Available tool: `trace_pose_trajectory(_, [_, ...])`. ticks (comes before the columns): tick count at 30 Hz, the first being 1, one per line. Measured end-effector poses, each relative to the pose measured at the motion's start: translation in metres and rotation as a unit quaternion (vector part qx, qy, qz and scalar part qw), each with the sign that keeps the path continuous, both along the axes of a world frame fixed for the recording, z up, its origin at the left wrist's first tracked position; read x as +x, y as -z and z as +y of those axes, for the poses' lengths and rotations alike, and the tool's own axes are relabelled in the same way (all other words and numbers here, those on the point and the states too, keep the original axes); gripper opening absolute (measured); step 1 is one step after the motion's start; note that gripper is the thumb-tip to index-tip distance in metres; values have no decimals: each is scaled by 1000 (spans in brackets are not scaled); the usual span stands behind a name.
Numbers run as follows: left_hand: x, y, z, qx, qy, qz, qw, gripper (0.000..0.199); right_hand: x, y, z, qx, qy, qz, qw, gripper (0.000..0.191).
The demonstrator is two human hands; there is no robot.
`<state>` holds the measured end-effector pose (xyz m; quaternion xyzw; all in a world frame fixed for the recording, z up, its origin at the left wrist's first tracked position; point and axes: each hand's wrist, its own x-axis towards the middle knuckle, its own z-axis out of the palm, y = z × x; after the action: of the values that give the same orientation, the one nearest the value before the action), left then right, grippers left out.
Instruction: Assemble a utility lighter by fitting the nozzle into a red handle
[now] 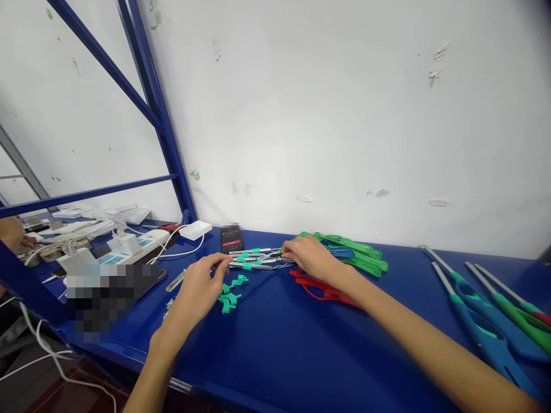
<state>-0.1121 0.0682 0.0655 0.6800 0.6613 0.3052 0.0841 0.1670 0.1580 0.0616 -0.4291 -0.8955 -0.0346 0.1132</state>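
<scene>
My left hand (207, 282) is closed at the left ends of several metal rods (258, 265) with teal collars and thin wires; its fingers pinch a rod end. At the right end of these rods my right hand (306, 256) has its fingers together around something too small to make out. Small teal clips (228, 297) lie just right of my left hand. Red plastic handle shells (321, 288) rest below my right hand, and green handle shells (365, 255) lie behind it, with a blue one (342, 252) among them.
Assembled blue lighters (477, 327) and a green one (523, 321) lie at the right. A phone (231, 238) stands near the wall. At the left are a power strip (146, 246), cables, a white box (195, 230) and a blue frame post (166, 137). Another person's hand shows far left.
</scene>
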Motion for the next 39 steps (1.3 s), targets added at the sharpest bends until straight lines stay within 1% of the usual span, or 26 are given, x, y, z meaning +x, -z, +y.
trace_pose_trajectory(5, [0, -2, -2, 7, -12, 4, 1000, 29, -2, 5, 7, -32, 15, 42, 998, 34])
trace_pose_trajectory(11, [-2, -2, -1, 15, -24, 0, 1000, 29, -1, 11, 16, -54, 23, 80, 995, 35])
trace_pose_trajectory(17, [-8, -5, -5, 55, -53, -31, 997, 30, -1, 16, 25, -85, 25, 106, 990, 35])
trace_pose_trajectory(20, [-12, -9, -9, 77, -59, -56, 994, 30, 0, 17, 24, -95, 18, 124, 988, 35])
trace_pose_trajectory(22, [-15, -11, -11, 95, -62, -75, 991, 31, 2, 15, 21, -97, 12, 143, 985, 35])
trace_pose_trajectory(26, [-17, -14, -14, 134, -68, -106, 983, 32, 6, 3, 6, -117, -10, 195, 974, 33])
trace_pose_trajectory(31, [-15, -21, -22, 160, -51, -144, 975, 36, 11, -9, -30, -194, -60, 258, 944, 34])
trace_pose_trajectory(35, [-13, -25, -29, 166, -21, -177, 970, 39, 14, -9, -61, -273, -78, 297, 912, 35])
trace_pose_trajectory(39, [-9, -22, -28, 159, 6, -219, 963, 41, 22, -5, -81, -332, -70, 326, 883, 35])
